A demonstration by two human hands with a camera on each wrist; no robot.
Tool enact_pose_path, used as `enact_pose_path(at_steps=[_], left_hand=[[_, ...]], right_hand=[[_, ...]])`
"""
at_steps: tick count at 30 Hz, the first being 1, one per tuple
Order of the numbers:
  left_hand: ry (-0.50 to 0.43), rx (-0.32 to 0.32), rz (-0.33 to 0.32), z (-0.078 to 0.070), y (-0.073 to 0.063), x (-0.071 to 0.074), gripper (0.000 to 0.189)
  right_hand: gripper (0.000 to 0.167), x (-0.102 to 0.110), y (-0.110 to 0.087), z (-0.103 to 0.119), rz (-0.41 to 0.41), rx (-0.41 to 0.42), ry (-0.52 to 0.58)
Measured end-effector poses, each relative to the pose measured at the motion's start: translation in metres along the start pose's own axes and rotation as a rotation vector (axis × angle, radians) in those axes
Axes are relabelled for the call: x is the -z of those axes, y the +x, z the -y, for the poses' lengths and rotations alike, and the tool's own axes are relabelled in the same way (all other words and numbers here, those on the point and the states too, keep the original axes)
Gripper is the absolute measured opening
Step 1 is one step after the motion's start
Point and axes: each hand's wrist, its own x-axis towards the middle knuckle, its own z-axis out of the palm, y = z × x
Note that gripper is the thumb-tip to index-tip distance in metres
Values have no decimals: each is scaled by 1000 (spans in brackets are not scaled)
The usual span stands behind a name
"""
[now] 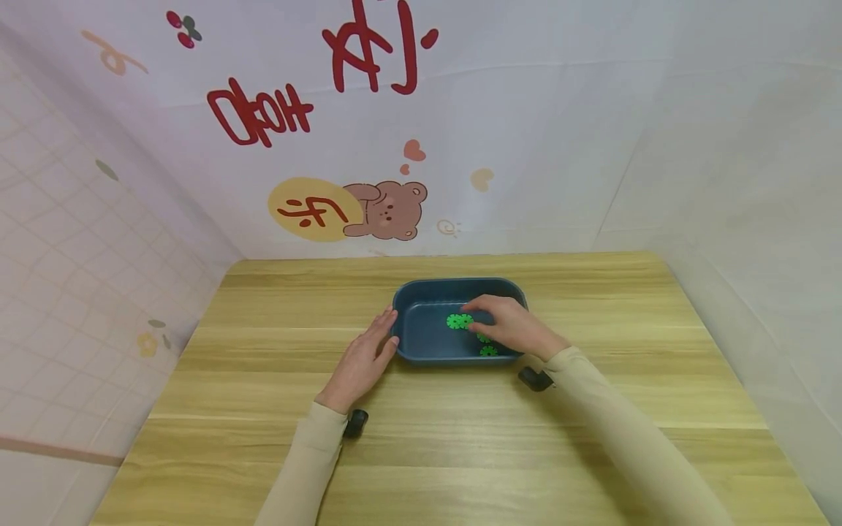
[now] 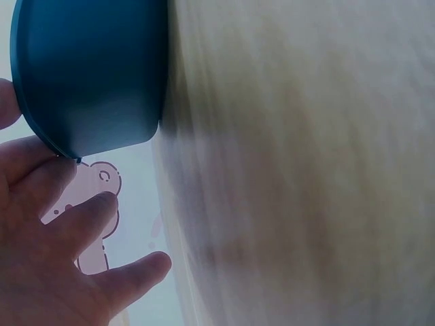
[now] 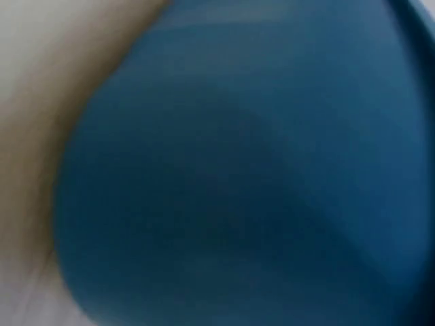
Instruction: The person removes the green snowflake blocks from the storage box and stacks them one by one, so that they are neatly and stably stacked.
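Observation:
A dark blue rectangular bin [image 1: 421,343] stands on the table. My left hand [image 1: 362,361] rests against its left end, fingers extended and spread; in the left wrist view, the fingertips [image 2: 58,166] meet the bin's rim. Inside the bin are several green notched plastic discs [image 1: 454,321], two overlapping near the middle and others toward the near right. My right hand [image 1: 509,321] reaches in over the right side, thumb and forefinger right at the middle discs; I cannot tell whether it pinches one. The right wrist view shows only the bin's outer wall [image 3: 204,156].
The wood-grain table [image 1: 454,453] extends around the bin. A white printed curtain [image 1: 559,131] hangs behind and at both sides. Black wrist cameras sit below the left wrist [image 1: 356,424] and right wrist [image 1: 536,378].

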Motion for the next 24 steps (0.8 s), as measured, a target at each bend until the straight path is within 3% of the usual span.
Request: enact_pose_path(at_steps=[17,24], left_hand=[[-12,-12,10,3,0,0,56],[-16,-6,13,2,0,0,56]], right_hand=[[38,-16,23,-2,137,-59,-82],[36,-18,24,-2,163,-22,-77]])
